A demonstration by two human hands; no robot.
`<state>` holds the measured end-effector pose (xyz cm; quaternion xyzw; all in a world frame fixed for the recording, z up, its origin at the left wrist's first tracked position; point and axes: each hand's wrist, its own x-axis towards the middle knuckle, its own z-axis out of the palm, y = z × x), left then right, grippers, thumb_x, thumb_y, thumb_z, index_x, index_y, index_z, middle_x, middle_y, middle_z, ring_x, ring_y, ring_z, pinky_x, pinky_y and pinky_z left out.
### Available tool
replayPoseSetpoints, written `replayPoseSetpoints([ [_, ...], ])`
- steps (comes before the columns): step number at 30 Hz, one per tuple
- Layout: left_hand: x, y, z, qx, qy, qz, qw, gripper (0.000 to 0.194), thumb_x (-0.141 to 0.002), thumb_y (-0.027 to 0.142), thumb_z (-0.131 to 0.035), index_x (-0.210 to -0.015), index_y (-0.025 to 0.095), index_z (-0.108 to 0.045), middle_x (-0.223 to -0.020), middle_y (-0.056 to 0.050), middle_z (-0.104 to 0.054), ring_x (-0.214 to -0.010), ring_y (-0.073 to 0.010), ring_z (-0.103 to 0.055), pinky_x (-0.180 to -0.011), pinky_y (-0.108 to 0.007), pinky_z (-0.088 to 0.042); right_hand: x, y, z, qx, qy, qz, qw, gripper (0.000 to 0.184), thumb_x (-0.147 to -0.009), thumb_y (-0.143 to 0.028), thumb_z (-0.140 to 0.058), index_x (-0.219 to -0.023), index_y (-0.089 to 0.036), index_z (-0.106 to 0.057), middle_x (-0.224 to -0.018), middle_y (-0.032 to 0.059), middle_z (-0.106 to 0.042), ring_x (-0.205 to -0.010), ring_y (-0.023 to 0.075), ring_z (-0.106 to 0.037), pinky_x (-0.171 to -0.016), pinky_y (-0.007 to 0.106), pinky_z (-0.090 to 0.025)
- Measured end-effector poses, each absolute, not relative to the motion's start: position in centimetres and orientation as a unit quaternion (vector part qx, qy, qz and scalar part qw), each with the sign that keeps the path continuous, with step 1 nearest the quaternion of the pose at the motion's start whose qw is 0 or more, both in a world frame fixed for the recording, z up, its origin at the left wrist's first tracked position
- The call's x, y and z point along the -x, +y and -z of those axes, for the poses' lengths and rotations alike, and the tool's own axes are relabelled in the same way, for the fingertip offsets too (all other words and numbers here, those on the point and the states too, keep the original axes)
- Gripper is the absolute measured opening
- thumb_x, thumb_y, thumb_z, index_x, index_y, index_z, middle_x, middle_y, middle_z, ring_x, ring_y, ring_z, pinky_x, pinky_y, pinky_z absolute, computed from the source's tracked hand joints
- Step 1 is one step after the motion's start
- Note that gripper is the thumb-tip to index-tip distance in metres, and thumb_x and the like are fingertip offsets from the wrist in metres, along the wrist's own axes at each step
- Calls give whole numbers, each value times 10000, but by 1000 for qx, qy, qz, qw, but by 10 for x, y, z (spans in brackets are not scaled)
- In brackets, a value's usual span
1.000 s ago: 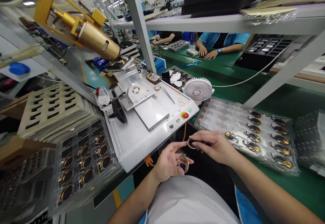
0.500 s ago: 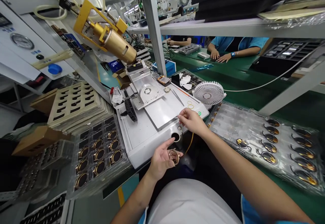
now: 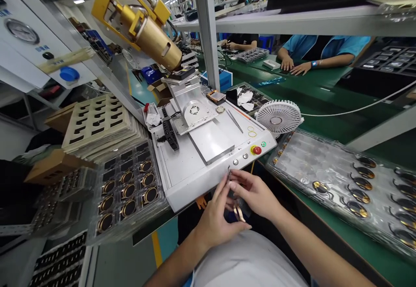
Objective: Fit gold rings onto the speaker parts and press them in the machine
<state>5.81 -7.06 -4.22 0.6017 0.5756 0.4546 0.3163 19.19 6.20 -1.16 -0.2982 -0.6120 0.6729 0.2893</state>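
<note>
1. Two hands work close together just below the front edge of the white fixture console [image 3: 191,183], above the person's lap.
2. The left hand [image 3: 216,220] is closed, its fingers curled around a gold-rimmed ring [image 3: 239,213]. The ring sits low between the two hands, tilted and partly hidden, and the grip on it looks firm.
3. The right hand [image 3: 254,194] is drawn into a pinch, thumb and fingertips together near the left fingertips, just under the console edge. Whether they clasp something small is too hidden to tell.
4. Working this low and close suits so small a part. Keeping the ring clear of the console edge should guard the gold rim from scrapes, and a light pinch on the rim, not the face, seems the safest hold.
5. A blister tray of gold-rimmed parts [image 3: 325,183] lies near on the right, and a second blister tray [image 3: 126,191] lies on the left. Beyond the hands, a red emergency stop button [image 3: 256,150] sits on the console, beside a white desk fan [image 3: 278,117].
</note>
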Motion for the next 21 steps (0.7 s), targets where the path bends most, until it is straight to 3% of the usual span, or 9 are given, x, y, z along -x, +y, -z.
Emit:
replayPoseSetpoints([
  [2,-63,-65,42,-632,580,-407,312,1192,-728,350,-909,-1658,340,-163,-1730,-223,-182,-1114,-342,-736,-895,-489,-655,-195,53,15,315,-566,-691,322,512,-841,-531,-791,-1204,-183,-698,-1055,99,-764,-955,259,-715,-834,371,-589],
  [4,-66,-61,41,-643,562,-400,331,1167,-708,368,-921,-1647,331,-231,-1723,-222,-215,-1098,-351,-746,-908,-497,-652,-200,53,13,341,-530,-697,341,470,-821,-537,-814,-1110,-176,-730,-948,86,-768,-807,224,-704,-740,343,-589],
  [7,-67,-58,38,-612,502,-473,388,1112,-625,333,-975,-1579,330,-403,-1736,-231,-145,-1046,-331,-771,-861,-441,-670,-210,60,6,343,-509,-714,336,433,-790,-531,-848,-1016,-171,-765,-809,57,-747,-628,167,-635,-608,298,-558],
  [10,-64,-55,37,-584,455,-527,417,1085,-568,293,-1002,-1518,332,-480,-1739,-241,-114,-1014,-315,-785,-830,-402,-674,-221,64,-1,330,-508,-730,316,428,-772,-532,-866,-972,-165,-773,-704,33,-711,-577,154,-622,-556,280,-554],
  [18,-56,-51,39,-699,490,-400,334,1062,-698,363,-929,-1595,321,-361,-1674,-231,-342,-1061,-339,-771,-958,-508,-626,-230,67,4,343,-496,-749,274,479,-681,-523,-942,-927,-151,-766,-718,47,-729,-634,195,-714,-631,321,-624],
  [21,-53,-51,41,-702,478,-406,338,1066,-708,327,-927,-1600,337,-343,-1673,-219,-353,-1084,-324,-763,-999,-516,-602,-227,66,4,347,-478,-756,282,488,-672,-551,-941,-867,-150,-742,-688,38,-710,-600,178,-687,-601,305,-608],
])
